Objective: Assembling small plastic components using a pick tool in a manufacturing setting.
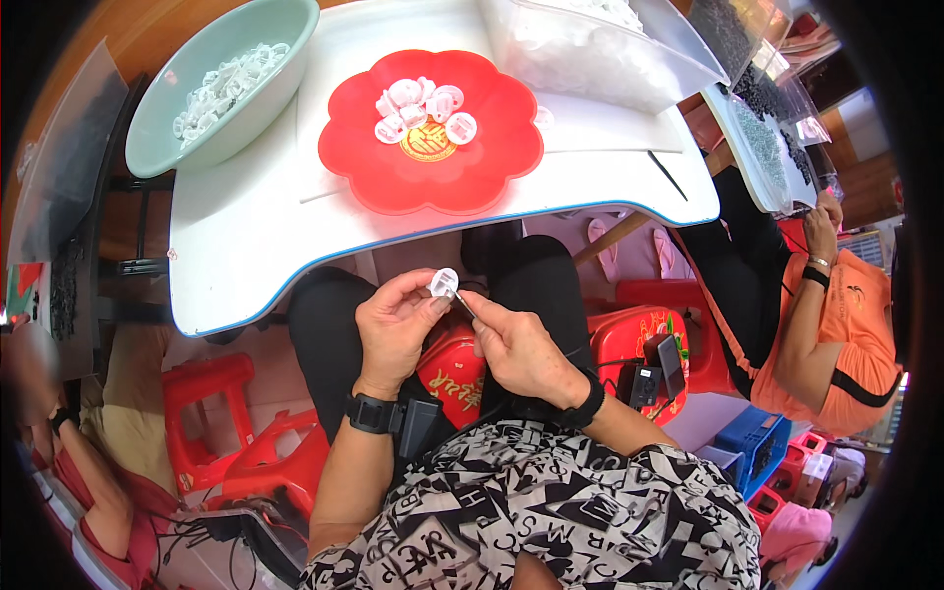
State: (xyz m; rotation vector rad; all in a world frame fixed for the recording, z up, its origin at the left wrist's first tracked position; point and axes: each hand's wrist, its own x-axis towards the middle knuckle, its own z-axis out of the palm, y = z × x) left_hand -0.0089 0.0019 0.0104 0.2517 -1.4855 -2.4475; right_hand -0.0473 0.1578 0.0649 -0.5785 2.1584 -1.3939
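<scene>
Between the thumb and fingers of my left hand [395, 317] is a small round white plastic part [444, 283], held over my lap just off the table's near edge. My right hand [523, 346] pinches a thin dark tool [462, 298] whose tip meets the part's right side; most of the tool is hidden by my fingers, so its kind does not show. Beyond my hands, a red flower-shaped plate [364, 157] on the table carries several similar white parts [421, 106] in a loose cluster.
A pale green basin [157, 133] of small white pieces stands at the left of the white table [236, 241]. A clear bin [600, 64] of white parts sits at the back right. Co-workers sit on both sides, one in an orange shirt [846, 324]. Red stools [211, 413] are nearby.
</scene>
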